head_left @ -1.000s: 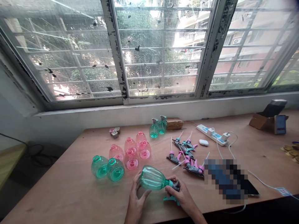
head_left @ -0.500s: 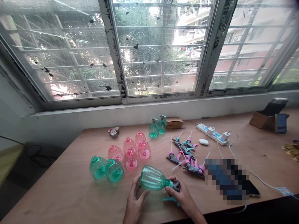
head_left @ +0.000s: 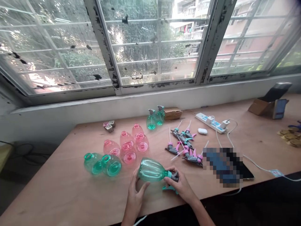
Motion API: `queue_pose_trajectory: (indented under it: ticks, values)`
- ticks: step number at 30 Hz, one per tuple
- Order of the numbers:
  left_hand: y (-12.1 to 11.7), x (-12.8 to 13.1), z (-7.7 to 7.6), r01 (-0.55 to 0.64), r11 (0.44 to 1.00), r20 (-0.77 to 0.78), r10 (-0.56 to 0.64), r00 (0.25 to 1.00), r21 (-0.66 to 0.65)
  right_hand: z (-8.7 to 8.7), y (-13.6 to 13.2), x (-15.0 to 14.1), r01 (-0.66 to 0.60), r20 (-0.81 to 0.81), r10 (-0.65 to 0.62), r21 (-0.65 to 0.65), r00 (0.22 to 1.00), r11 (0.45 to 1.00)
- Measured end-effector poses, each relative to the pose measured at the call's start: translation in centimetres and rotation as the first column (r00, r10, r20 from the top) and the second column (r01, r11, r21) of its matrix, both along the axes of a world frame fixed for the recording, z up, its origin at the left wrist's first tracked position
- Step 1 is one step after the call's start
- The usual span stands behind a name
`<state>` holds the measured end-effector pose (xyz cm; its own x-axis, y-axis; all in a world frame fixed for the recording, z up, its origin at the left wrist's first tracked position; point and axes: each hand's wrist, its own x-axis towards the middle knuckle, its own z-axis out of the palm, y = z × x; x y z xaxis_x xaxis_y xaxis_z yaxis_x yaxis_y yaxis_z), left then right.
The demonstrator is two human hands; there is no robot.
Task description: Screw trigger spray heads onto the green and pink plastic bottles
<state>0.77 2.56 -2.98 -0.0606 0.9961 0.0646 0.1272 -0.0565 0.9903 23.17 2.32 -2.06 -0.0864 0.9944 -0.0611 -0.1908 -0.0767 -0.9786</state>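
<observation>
A clear green spray bottle [head_left: 152, 170] lies on its side in the air above the near part of the table, its base to the left. My left hand [head_left: 136, 190] cups the base end, with the thumb below it. Around the grey spray head [head_left: 174, 176] at the neck, my right hand [head_left: 181, 186] has its fingers closed. A teal trigger [head_left: 169, 188] shows beneath that hand. To the left stand two open green bottles [head_left: 112, 166] and several open pink bottles [head_left: 128, 153]. Several loose spray heads [head_left: 193, 158] with pink or teal parts and white tubes lie to the right.
Two green bottles with heads fitted [head_left: 151, 121] stand at the back by a cardboard box [head_left: 172, 113]. A white power strip [head_left: 210, 123], a white earbud case [head_left: 202, 131] and a dark, blurred-out tablet-like device [head_left: 246, 171] are on the right. Cables trail across the table.
The camera view has tilted down slightly, so everything sits higher in the picture. Both hands keep the bottle in nearly the same pose.
</observation>
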Motion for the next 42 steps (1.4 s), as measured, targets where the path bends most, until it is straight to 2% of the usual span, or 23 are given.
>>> queue_pose_trajectory:
  ticks: [4, 8, 12, 17, 23, 30, 38, 42]
  values:
    - [-0.2, 0.0, 0.4, 0.009, 0.999, -0.025, -0.01, 1.0, -0.04, 0.4, 0.0, 0.0, -0.009, -0.011, 0.009, -0.002, 1.0, 1.0]
    - [-0.4, 0.2, 0.8, -0.037, 0.997, -0.013, 0.036, 0.999, -0.07, 0.6, 0.0, -0.1, -0.042, -0.008, 0.042, -0.01, 0.999, 0.999]
    - [-0.3, 0.3, 0.5, -0.053, 0.995, 0.011, 0.055, 0.998, -0.085, 0.5, 0.1, -0.2, -0.044, -0.035, 0.043, -0.034, 0.998, 0.998]
    - [-0.2, 0.0, 0.1, -0.021, 0.997, 0.006, 0.021, 1.0, -0.08, 0.4, 0.2, 0.0, -0.039, -0.035, 0.037, -0.057, 0.999, 0.998]
    - [-0.2, -0.1, 0.1, -0.018, 0.989, 0.003, 0.018, 1.0, -0.145, 0.2, 0.2, 0.1, -0.04, -0.01, 0.039, -0.078, 0.999, 0.996]
    - [-0.1, 0.7, -0.3, -0.113, 0.98, -0.13, 0.092, 0.987, -0.162, -0.3, 0.2, 0.1, -0.022, -0.003, 0.022, -0.083, 1.0, 0.996]
    - [0.0, 0.6, 0.1, -0.191, 0.972, -0.224, 0.158, 0.962, -0.135, 0.4, 0.3, 0.2, -0.039, -0.088, 0.025, -0.166, 0.996, 0.985]
    - [-0.2, 1.2, 0.8, -0.231, 0.954, -0.228, 0.186, 0.956, -0.192, 0.6, 0.3, 0.3, -0.047, -0.086, 0.033, -0.167, 0.996, 0.985]
